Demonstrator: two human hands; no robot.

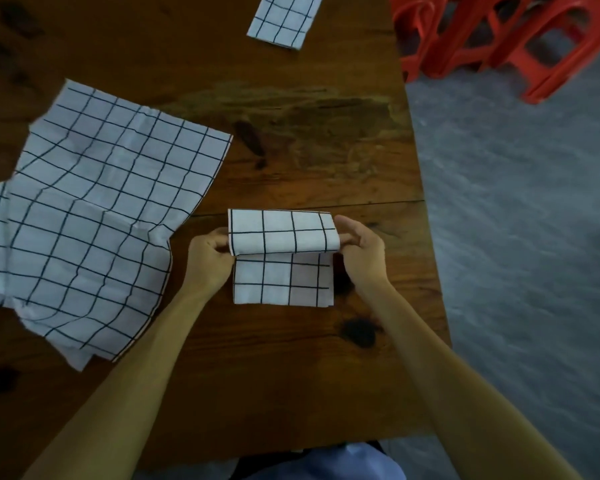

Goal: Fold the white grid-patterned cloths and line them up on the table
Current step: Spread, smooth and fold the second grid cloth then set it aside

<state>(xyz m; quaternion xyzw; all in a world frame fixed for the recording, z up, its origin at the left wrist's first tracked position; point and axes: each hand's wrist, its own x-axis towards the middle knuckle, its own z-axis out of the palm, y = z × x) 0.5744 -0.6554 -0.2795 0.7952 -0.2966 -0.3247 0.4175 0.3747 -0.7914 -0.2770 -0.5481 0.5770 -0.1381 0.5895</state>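
Head view: on the brown wooden table point(291, 375), the left hand point(208, 261) and right hand point(361, 254) each pinch one side edge of a narrow, partly folded white grid-patterned cloth point(281, 258), lifting its upper half over the lower half, which lies flat. A heap of unfolded grid cloths point(94, 209) lies just to the left. A finished folded cloth point(284, 19) rests at the far edge, well apart. Red plastic stools point(499, 39) stand beyond the table's right side.
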